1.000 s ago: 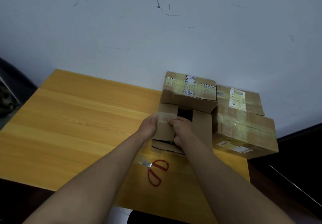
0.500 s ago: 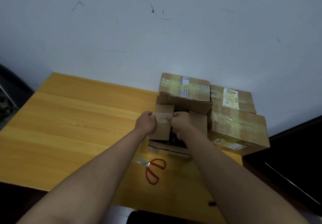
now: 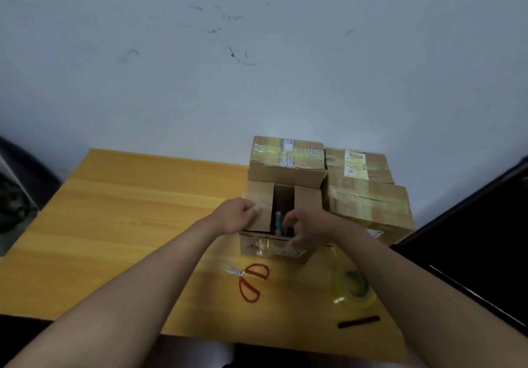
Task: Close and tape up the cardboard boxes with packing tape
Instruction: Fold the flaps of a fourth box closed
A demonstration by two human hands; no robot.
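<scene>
Between the two hands stands an open cardboard box on the yellow wooden desk, its long axis running away from the person toward the wall. Its two side flaps are folded inward with a dark gap between them, and its far flap stands up, its outer face crossed with old tape. A pale green object shows in the gap; what it is cannot be told.

The left hand lies at the left side of the box, fingers curled on the edge of the left flap. The right hand lies at the near right corner, fingers curled over the front rim; whether it grips the rim or merely rests there cannot be told. The hands are apart, with the gap between them.

Just beyond the right hand, touching the open box on its right, sit two closed boxes: a nearer taped box and a farther labelled box.

Nearer the person than the hands, on the desk, lie red-handled scissors, blades pointing left, below the box front. A roll of clear tape lies flat beneath the right forearm, and a short black stick lies just nearer than the roll.
</scene>
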